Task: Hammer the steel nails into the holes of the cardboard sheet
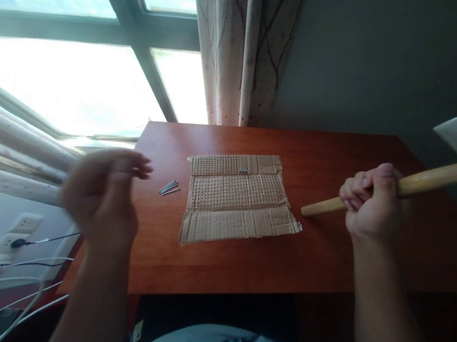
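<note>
My right hand (376, 203) is wrapped round the wooden handle of a hammer (435, 180), raised over the right side of the table. The hammer's grey head is cut off by the right edge of the view. Smeared by motion, my left hand (105, 196) hovers over the table's left side with its fingers bent, and whether it holds anything does not show. To its right lie several metal nails (168, 187) in a small pile. Between my hands a creased sheet of cardboard (238, 194) with rows of small holes lies flat. A few tiny metallic bits (243, 171) show near its far edge.
Everything lies on a reddish-brown wooden table (324, 268). A bright window (58, 77) and a patterned curtain (247, 53) are behind and to the left. Wall sockets (17, 236) with a plug and loose cables (18, 266) sit at the lower left.
</note>
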